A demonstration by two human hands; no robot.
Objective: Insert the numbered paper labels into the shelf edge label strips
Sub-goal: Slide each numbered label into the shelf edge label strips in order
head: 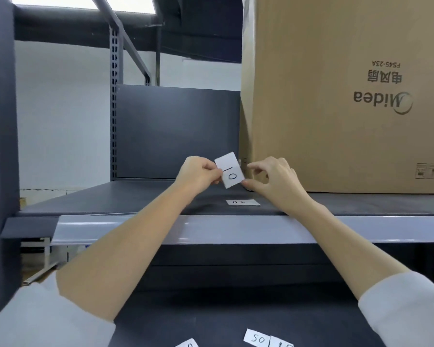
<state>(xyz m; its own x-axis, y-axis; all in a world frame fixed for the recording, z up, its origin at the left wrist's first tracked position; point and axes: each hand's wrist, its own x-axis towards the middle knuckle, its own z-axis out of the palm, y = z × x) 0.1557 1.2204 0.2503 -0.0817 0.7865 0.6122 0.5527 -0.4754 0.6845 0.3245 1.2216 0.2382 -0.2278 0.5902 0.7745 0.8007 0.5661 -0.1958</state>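
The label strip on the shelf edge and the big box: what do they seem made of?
Label strip: probably glossy plastic, pale grey, with light streaks reflecting along it. Big box: brown corrugated cardboard by its look, matte, with printed lettering.

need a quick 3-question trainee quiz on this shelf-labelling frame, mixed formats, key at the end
1. True or false: the left hand pinches the paper label marked 10.
2. Where does the label marked 20 lie? A) inside the label strip B) flat on the upper shelf C) on the cardboard box
3. Fill in: the right hand touches the 10 label's lower ___ corner.

Key: 1 true; 2 B; 3 right
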